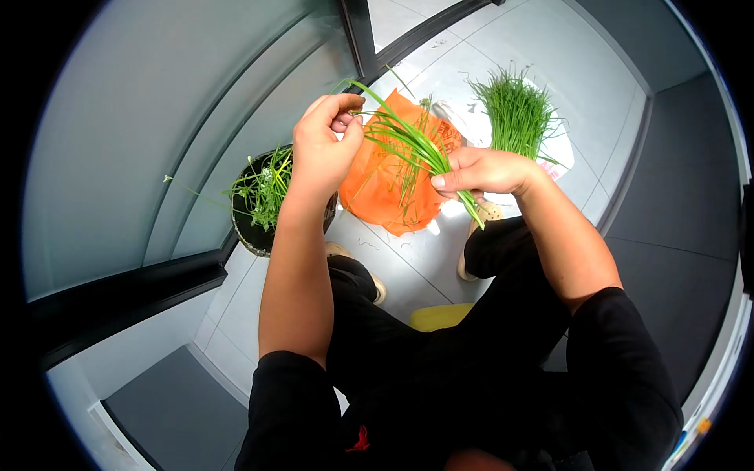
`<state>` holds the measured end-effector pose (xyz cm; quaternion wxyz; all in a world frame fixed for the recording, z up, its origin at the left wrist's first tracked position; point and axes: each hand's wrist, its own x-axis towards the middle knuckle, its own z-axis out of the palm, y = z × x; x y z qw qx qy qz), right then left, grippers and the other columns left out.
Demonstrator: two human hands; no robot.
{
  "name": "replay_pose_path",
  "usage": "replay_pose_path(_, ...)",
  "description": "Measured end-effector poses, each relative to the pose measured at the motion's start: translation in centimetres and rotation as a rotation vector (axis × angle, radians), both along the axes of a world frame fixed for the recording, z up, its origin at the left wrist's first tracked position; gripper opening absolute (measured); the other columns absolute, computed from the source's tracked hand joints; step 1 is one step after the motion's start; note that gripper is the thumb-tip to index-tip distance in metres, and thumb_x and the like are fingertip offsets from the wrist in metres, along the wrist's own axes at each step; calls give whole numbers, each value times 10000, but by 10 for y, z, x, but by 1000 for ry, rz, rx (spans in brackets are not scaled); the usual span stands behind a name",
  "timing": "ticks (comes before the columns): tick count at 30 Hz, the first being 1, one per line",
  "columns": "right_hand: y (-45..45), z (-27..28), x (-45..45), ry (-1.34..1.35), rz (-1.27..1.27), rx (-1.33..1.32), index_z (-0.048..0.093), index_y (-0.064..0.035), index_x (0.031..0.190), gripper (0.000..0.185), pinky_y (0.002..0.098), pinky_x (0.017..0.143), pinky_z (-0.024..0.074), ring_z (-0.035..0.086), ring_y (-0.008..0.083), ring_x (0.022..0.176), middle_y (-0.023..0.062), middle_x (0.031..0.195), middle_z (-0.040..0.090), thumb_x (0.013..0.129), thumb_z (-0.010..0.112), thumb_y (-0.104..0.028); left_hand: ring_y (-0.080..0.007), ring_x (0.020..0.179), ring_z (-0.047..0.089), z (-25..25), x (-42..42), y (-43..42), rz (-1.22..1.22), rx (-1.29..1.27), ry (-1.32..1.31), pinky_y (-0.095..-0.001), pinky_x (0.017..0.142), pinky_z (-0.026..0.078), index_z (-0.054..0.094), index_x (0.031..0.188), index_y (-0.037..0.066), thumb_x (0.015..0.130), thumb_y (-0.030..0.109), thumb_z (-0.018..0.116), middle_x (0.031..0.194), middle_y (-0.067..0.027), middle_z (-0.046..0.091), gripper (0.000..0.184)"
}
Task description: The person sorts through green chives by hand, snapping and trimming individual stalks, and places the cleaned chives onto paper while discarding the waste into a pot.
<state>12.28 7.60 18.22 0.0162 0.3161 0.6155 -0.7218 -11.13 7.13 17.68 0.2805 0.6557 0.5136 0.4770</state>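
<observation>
A small bunch of long green leaves [420, 145] lies across my right hand [477, 173], whose thumb and fingers are closed round its lower part. My left hand [330, 129] is raised at the bunch's upper left end, with thumb and fingers pinched near the leaf tips; a thin leaf appears to be between them. Beneath the bunch, an orange plastic bag [365, 184] lies on the floor with loose green scraps on it. Beyond my right hand, a thick pile of green leaves [514, 114] rests on a white sheet [559, 149].
A dark round pot [253, 234] with green stems and small white flowers stands at left, by a frosted glass panel [173, 102]. A yellow-green seat [441, 316] shows between my legs. My shoes stand on grey floor tiles [408, 263]. A dark wall runs along the right.
</observation>
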Motion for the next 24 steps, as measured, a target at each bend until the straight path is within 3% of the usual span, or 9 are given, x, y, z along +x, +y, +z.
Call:
replay_pose_path(4,2,3,0,41,-24,-6,528,-78,668,373,205,413,331,396,53,444,-39,555,451,860,520,-397,-82,652,472,5,0,0,9,64,58,-207,619,411,599,843,-32,730,-27,580,777,-44,561,114)
replay_pose_path(10,-2,3,-2,30,-73,39,519,-85,649,379,198,407,316,384,47,440,-44,546,440,871,499,-392,-162,636,509,4,-2,-1,46,74,97,-265,609,429,607,748,6,693,30,588,737,-78,559,63)
replay_pose_path(12,-3,2,-5,0,-103,82,512,-88,637,386,191,401,304,376,41,438,-48,530,431,880,484,-387,-194,648,522,-2,-3,1,153,105,130,-298,618,434,602,735,12,671,62,601,749,-86,559,81)
replay_pose_path(15,2,-8,-6,15,-96,67,522,-88,653,384,192,402,316,387,45,449,-43,554,448,875,489,-400,-162,662,522,-12,-5,5,251,133,297,-276,627,425,581,715,-2,677,33,569,748,-79,556,53)
replay_pose_path(17,5,-13,-5,46,-48,25,523,-88,667,391,195,403,323,394,44,457,-41,567,455,861,502,-427,-189,680,529,-14,-17,13,451,90,383,-296,653,429,579,712,12,676,48,562,758,-94,559,53)
replay_pose_path(19,5,2,-3,-45,-121,92,534,-74,698,394,215,429,353,416,60,480,-26,573,454,849,513,-437,-196,661,570,-13,-36,20,440,3,194,-300,627,456,614,779,24,728,125,593,746,-107,598,114)
replay_pose_path(21,17,-6,10,-202,-200,271,541,-70,711,420,207,441,377,422,57,494,-25,603,475,832,525,-472,-179,644,586,-25,-73,26,479,-110,259,-296,646,465,641,880,33,764,153,590,699,-107,620,174)
replay_pose_path(24,55,-12,49,-281,-456,395,530,-79,724,367,213,425,341,398,63,479,-24,589,455,835,534,-429,-223,731,617,-36,-112,16,592,-108,471,-317,695,468,649,940,57,799,192,550,800,-134,644,219)
